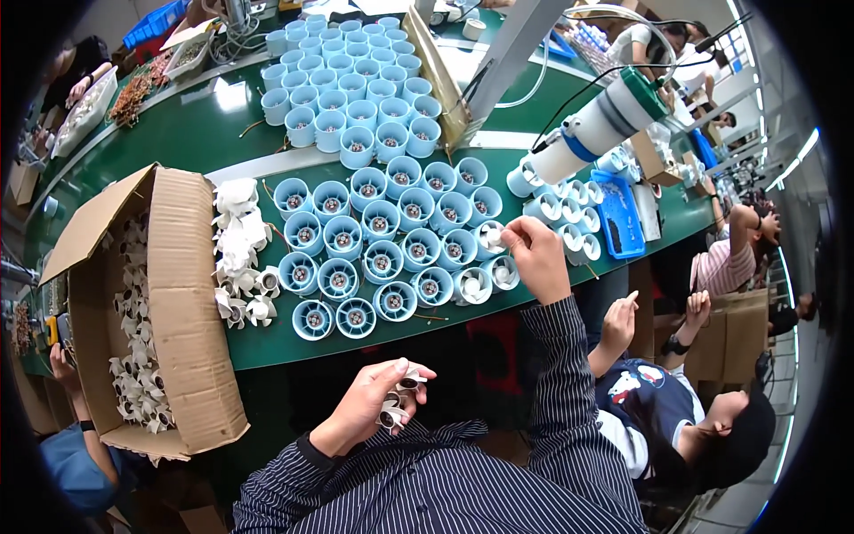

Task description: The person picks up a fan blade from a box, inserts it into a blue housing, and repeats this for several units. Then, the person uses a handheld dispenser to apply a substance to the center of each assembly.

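Observation:
My left hand [378, 400] is curled around a few small white fan impellers [391, 414] in front of my body, below the table edge. My right hand [538, 256] reaches forward over the right end of the rows of light blue cups [381, 220]. Its thumb and forefinger pinch at a white impeller [489, 237] seated in a cup; the fingertips partly cover the contact. Two cups nearest this hand, at the table's near edge, hold white impellers [474, 285]. Most other cups stand upright with small metal motor parts showing inside.
A cardboard box [191, 311] full of white impellers stands at left, beside a loose impeller pile [238, 236]. More blue cups [347, 84] fill the far table. At right are a white cylindrical device [592, 125], a blue tray [616, 214] and a co-worker [680, 409] close to my right arm.

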`<state>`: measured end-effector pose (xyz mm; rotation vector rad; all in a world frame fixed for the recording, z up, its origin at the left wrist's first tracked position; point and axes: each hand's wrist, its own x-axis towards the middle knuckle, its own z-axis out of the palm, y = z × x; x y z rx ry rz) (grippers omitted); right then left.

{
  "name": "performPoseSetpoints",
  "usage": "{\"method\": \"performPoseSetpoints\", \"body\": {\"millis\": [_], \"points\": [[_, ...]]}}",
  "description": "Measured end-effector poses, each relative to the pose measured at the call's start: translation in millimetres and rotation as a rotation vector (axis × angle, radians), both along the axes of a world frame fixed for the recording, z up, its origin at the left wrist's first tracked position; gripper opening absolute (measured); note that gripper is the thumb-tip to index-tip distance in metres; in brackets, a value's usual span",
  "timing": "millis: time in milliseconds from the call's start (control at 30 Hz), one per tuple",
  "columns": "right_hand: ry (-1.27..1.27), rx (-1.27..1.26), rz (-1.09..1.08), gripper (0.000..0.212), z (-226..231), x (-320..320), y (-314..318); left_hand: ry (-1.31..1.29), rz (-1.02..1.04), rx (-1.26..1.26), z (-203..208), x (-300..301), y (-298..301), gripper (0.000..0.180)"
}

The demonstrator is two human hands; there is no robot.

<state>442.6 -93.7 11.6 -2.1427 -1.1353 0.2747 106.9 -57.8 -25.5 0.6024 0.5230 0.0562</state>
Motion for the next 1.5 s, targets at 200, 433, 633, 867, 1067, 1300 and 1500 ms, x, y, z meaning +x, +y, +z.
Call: {"method": "performPoseSetpoints", "body": {"millis": [200,433,633,867,1067,1300,1500], "points": [[-0.137,0.012,0.068,0.015,11.7,-12.1,3.8,-0.004,-0.011,0.079,3.6,4.5,-1.2,0.047],[-0.339,-0.035,0.137,0.013,8.4,-4.1,7.1,-0.109,0.055,0.084,21.5,25.7,7.6,0.046],[0.140,0.104,0.342,0.020,47.6,-65.4,-14.4,-0.132,0.090,0.127,28.0,27.7,11.5,0.048],[0.040,0.218,0.770,0.029,55.4,-106.0,-38.9,-0.133,0.095,0.060,38.2,32.7,11.0,0.047],[-0.073,0.187,0.794,0.028,52.2,-109.2,-42.1,-0.071,0.136,0.011,30.8,33.7,6.2,0.043],[-0.146,0.252,0.749,0.027,47.5,-117.5,-37.2,-0.030,0.164,-0.050,32.8,32.5,6.7,0.044],[-0.235,0.247,0.594,0.018,28.3,-105.4,-30.5,-0.143,0.132,-0.222,31.8,31.2,7.9,0.045]]}}
